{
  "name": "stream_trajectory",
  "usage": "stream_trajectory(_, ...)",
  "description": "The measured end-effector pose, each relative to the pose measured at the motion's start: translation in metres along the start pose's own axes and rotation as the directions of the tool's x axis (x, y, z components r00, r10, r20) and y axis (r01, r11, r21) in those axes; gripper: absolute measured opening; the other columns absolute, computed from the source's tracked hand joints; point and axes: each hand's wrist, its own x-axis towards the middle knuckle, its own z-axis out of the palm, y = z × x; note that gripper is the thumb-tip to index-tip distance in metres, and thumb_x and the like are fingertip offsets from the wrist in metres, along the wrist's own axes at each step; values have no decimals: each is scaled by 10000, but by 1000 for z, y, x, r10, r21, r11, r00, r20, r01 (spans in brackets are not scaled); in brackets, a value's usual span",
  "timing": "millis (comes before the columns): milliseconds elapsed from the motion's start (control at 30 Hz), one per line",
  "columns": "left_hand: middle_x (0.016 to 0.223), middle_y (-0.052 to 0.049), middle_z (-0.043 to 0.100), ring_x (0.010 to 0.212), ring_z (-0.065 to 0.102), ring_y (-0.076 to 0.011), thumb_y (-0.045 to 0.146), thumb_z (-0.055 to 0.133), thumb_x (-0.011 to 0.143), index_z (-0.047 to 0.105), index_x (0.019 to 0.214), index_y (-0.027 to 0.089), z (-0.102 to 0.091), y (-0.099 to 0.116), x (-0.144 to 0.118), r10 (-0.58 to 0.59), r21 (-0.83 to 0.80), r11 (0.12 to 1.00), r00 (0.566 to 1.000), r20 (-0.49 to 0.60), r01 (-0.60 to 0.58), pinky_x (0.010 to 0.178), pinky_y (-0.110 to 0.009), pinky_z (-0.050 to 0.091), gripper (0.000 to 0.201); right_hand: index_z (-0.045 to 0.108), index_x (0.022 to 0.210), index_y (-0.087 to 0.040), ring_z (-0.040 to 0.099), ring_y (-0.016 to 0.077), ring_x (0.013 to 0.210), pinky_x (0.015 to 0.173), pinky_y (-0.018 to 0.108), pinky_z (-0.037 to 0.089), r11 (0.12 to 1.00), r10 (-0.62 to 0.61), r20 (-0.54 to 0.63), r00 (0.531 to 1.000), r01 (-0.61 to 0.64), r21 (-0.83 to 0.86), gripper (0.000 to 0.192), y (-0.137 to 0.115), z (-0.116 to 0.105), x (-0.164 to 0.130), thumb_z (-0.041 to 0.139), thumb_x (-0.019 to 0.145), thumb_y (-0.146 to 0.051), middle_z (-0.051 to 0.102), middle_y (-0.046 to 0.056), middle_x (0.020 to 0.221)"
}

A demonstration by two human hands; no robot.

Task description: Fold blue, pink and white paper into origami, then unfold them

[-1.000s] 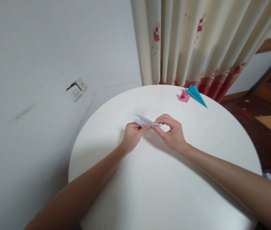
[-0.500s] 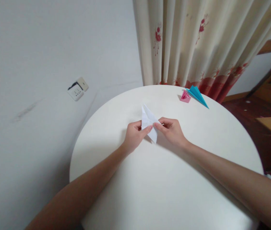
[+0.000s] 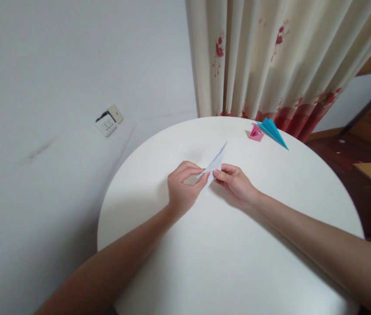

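Observation:
A folded white paper piece (image 3: 215, 162) is pinched between both my hands above the round white table (image 3: 224, 245). Its pointed tip angles up and to the right. My left hand (image 3: 182, 189) grips its lower left part with thumb and fingers. My right hand (image 3: 234, 181) holds its lower right edge with fingertips. Both hands hover near the table's middle, close together.
A pink folded paper (image 3: 256, 132) and a blue folded paper plane (image 3: 272, 132) lie at the table's far edge. A cream curtain with red flowers (image 3: 270, 57) hangs behind. A wall socket (image 3: 109, 120) is on the white wall at left. Wooden floor lies at right.
The white paper has been turned in my hands: it lay flat and thin, then stood broad, and now points up to the right. My hands stayed in the same spot.

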Motion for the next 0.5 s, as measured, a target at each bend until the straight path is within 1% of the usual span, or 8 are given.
stream_trajectory(100,716,-19,666,694,604,-136,101,750,746,717,766,184,-1,7,1,124,15,992,992,-9,-124,648,-278,482,91,757,771,-209,567,129,717,751,280,441,999,7,57,998,-10,51,188,-1,3,-2,826,692,-365,703,8,765)
stream_trajectory(133,715,-18,669,696,604,-137,97,748,746,718,771,187,-1,8,2,144,18,989,990,-5,-144,651,-280,484,98,760,774,-209,572,133,730,762,285,443,998,8,69,998,-12,61,185,-1,4,-3,826,693,-362,704,11,765)
stream_trajectory(200,714,-16,669,694,603,-137,111,744,754,717,771,192,-1,9,2,149,15,989,989,-2,-149,649,-281,486,88,762,769,-210,576,141,742,773,292,444,998,11,74,997,-16,66,185,-2,4,-4,830,689,-363,701,12,751)
stream_trajectory(267,715,-15,662,686,601,-135,143,735,775,712,759,192,-1,9,1,103,0,995,995,-6,-103,638,-277,482,56,762,762,-212,568,141,732,765,293,440,998,10,70,997,-14,61,189,-3,5,-3,827,691,-375,694,11,741)
stream_trajectory(367,719,-19,643,685,591,-134,190,703,820,701,731,182,-2,5,1,-27,-47,999,1000,-13,27,638,-277,464,89,762,754,-212,538,131,694,726,283,424,999,-7,52,999,5,39,197,-2,4,-2,808,711,-398,675,6,722)
stream_trajectory(500,701,-20,618,685,567,-134,250,655,868,695,702,177,-1,0,1,-195,-111,974,981,13,195,647,-273,441,185,756,737,-199,502,127,673,679,276,387,996,-74,-37,997,71,-60,207,0,-2,0,786,734,-404,646,6,699)
